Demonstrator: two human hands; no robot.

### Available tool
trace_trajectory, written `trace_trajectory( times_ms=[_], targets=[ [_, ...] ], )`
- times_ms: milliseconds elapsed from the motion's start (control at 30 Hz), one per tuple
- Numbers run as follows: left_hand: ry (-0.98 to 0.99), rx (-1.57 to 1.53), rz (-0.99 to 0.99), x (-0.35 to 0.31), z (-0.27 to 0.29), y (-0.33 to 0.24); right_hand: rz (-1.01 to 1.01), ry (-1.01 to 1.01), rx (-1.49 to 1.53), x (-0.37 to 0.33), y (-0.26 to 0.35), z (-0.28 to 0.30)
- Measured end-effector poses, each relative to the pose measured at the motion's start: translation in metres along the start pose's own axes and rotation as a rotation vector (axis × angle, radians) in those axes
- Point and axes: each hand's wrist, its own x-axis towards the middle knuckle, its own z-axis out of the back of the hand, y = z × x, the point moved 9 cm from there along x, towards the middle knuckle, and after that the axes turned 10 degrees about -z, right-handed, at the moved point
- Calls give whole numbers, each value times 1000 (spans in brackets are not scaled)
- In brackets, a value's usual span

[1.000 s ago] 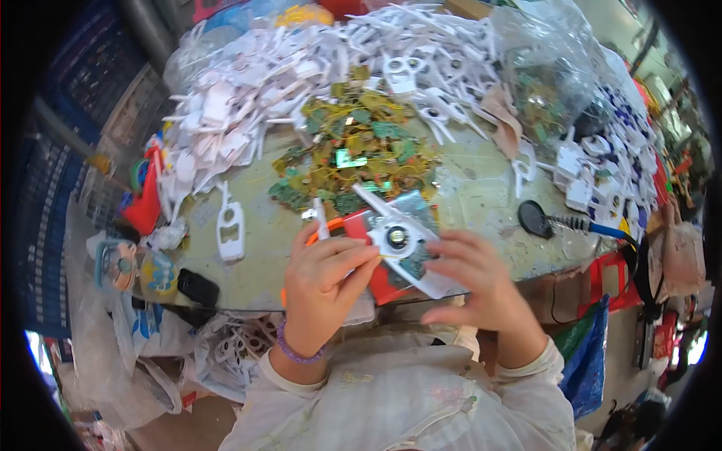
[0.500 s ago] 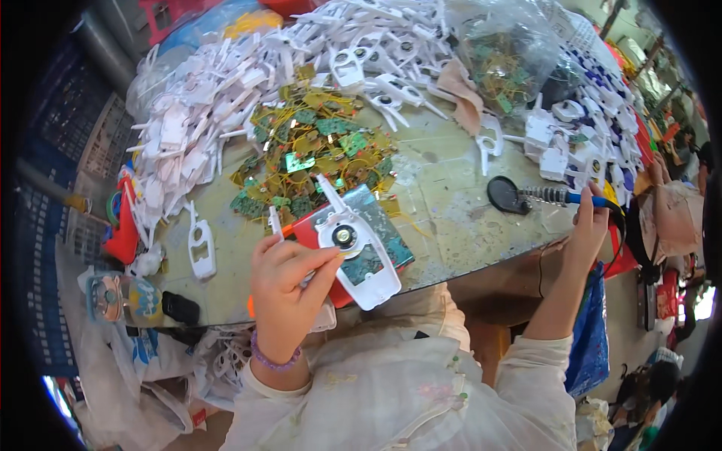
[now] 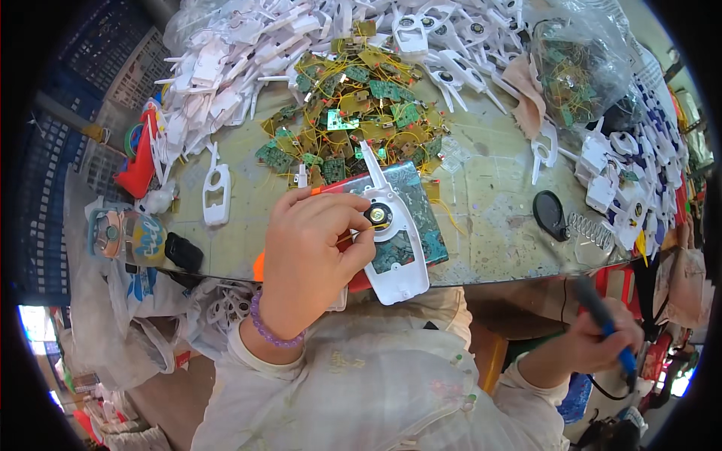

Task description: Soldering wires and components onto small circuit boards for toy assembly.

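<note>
My left hand (image 3: 310,255) is at the middle of the table's front edge, thumb and fingers pinched beside a round black speaker (image 3: 377,216). Something thin and yellowish shows at the fingertips, too small to name for sure. The speaker sits in a white plastic housing (image 3: 401,284) with a long narrow tip and a rectangular opening. Under that housing lies a dark, speckled flat block (image 3: 431,218) with a red edge. At the lower right, my right hand (image 3: 590,342) is closed around a soldering iron (image 3: 596,307) with a blue grip, blurred by motion.
Green circuit boards with yellow wires (image 3: 361,98) lie heaped beyond the housing. White housings (image 3: 241,68) pile up behind. To the right are a round black tin (image 3: 550,214) and a coiled iron stand (image 3: 590,228). One loose housing (image 3: 216,197) and a clear cup (image 3: 124,234) stand left.
The soldering iron has come out of its coiled stand and moved down toward me in my right hand. My left hand stays pinched at the speaker. The whole view has shifted.
</note>
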Motion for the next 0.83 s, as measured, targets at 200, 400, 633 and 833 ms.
trace_trajectory(
  times_ms=[200,400,633,833],
  targets=[
    [-10,26,12,-1,0,0,-244,265,660,-10,37,-78],
    [13,-13,56,-3,-2,7,-217,497,718,-11,49,-111],
    [3,-44,17,-4,2,4,-204,550,672,-9,56,-118],
    [12,-56,4,-4,1,3,-188,544,666,-9,60,-117]
  ],
)
